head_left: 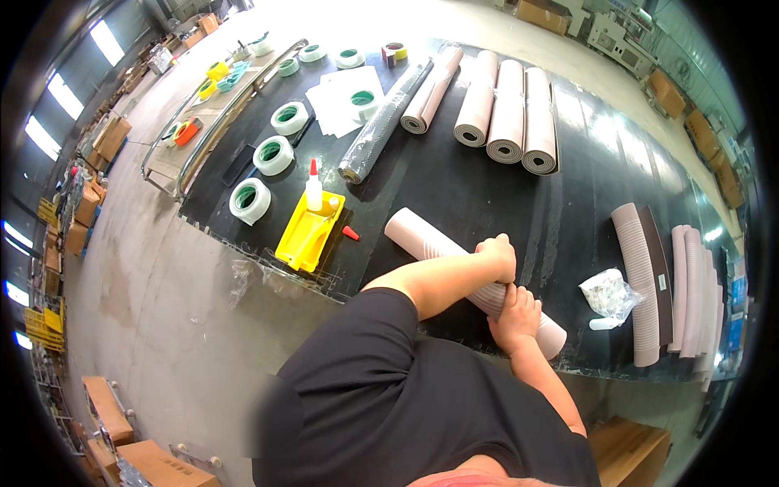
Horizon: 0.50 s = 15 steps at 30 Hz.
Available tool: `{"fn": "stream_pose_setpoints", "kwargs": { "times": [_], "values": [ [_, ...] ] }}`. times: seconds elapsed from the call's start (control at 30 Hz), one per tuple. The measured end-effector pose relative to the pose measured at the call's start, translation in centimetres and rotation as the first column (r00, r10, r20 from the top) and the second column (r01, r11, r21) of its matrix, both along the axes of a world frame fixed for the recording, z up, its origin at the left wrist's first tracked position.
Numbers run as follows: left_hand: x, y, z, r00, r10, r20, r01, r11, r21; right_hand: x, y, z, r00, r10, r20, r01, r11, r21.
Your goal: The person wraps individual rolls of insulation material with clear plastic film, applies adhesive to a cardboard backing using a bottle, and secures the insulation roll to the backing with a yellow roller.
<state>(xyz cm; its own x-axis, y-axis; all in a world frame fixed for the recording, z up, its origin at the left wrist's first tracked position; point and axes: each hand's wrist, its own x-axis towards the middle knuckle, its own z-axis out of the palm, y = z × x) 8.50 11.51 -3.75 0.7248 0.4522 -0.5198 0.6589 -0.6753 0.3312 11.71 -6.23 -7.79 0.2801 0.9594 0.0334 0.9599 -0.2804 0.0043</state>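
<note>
A pale pink ribbed rolled mat (415, 232) lies slantwise across the near part of the black table (389, 191). My left hand (497, 255) is curled on its far side near the middle, with the arm crossing over the roll. Lower down, my right hand (516, 318) is closed round the same roll, close to its near right end. The two hands nearly touch. Left of the roll stands a yellow tray (294, 235) with a white glue bottle (314, 193) with a red tip in it. A small red cap (350, 233) lies beside the tray.
Several tape rolls (250, 200) and white sheets (331, 101) lie at the left. A plastic-wrapped roll (385, 122) and several pink rolls (506, 105) are at the back. More ribbed rolls (637, 284) and a plastic bag (608, 294) lie at right. A cart (174, 154) stands left.
</note>
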Motion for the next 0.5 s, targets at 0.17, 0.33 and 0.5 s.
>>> {"fn": "stream_pose_setpoints", "kwargs": {
  "times": [0.17,0.33,0.5],
  "values": [
    [1.5,0.6,1.7,1.000,-0.005,0.011,0.004,0.995,0.099,0.0,2.3,3.9,0.985,-0.110,-0.133,0.083,0.978,-0.192],
    [-6.7,-1.4,5.7,0.949,-0.189,0.254,0.106,0.945,0.308,2.6,3.4,4.6,0.901,-0.249,-0.355,0.147,0.945,-0.291],
    [-12.7,-4.9,0.0,0.965,-0.137,0.225,0.059,0.945,0.321,6.8,3.3,2.3,0.850,-0.069,-0.523,0.063,0.998,-0.030]
  ]
}}
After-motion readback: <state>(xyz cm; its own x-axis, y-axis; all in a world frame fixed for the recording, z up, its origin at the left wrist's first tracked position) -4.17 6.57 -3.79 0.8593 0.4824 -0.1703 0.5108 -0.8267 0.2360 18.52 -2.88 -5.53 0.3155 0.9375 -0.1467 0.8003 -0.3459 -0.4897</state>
